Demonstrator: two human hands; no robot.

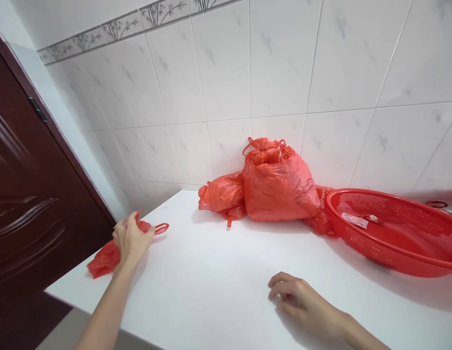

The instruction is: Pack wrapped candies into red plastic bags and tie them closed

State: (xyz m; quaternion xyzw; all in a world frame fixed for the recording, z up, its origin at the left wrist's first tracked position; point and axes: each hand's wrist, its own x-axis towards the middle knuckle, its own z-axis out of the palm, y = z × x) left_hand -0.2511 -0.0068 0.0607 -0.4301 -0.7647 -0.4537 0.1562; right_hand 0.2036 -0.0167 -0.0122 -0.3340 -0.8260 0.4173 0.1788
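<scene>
At the left end of the white table, my left hand (133,240) is closed on a crumpled red plastic bag (106,256). One handle loop of that bag sticks out to the right of my fingers, and its lower part lies towards the table's left edge. Nearer the front, my right hand (297,301) hovers over or rests on the tabletop, fingers loosely curled and apart, holding nothing. Against the wall stands a large, full red plastic bag (280,189), its top bunched with handles showing. A smaller red bundle (226,194) leans at its left side.
A big red plastic basket (390,260) sits at the right with small pale items inside. Part of another red bag (322,221) lies between it and the large bag. White tiles (277,63) back the table (197,277); a dark red door (40,194) is at left.
</scene>
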